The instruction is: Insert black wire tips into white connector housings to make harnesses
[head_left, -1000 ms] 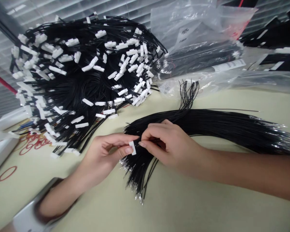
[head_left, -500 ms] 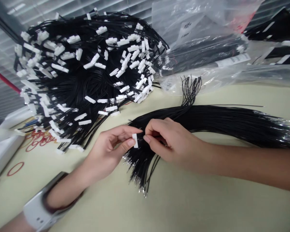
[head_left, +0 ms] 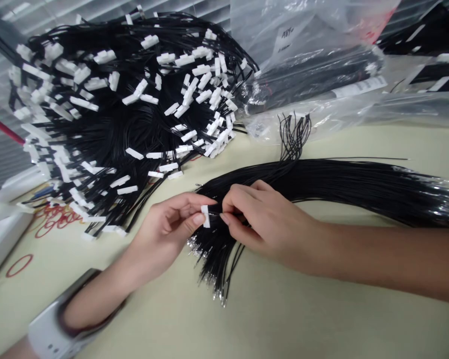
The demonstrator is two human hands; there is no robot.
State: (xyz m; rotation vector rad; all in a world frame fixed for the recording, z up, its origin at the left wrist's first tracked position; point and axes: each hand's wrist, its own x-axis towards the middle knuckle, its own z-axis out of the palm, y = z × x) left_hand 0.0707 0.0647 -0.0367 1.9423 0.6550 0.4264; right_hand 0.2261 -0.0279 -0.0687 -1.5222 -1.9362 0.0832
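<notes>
Between thumb and forefinger, my left hand (head_left: pixel 168 227) pinches a small white connector housing (head_left: pixel 205 216), held upright. Close on its right, my right hand (head_left: pixel 264 217) is closed in a pinch on a thin black wire (head_left: pixel 214 214), whose end points at the housing. Whether the tip sits inside the housing is too small to tell. Under both hands lies a thick bundle of black wires (head_left: pixel 333 182), with bare metal terminals at its ends. A smaller looped bunch of wire ends (head_left: pixel 295 134) stands up behind my right hand.
A big heap of black cables with white connectors (head_left: pixel 134 109) fills the back left. Plastic bags (head_left: pixel 310 75) of cables lie at the back right. Red rubber bands (head_left: pixel 54 219) and a white box (head_left: pixel 7 239) are at the left on the pale table (head_left: pixel 284 319).
The view has shifted slightly. My right hand's wire now shows between the fingertips and the white housing; both hands keep their pinch.
</notes>
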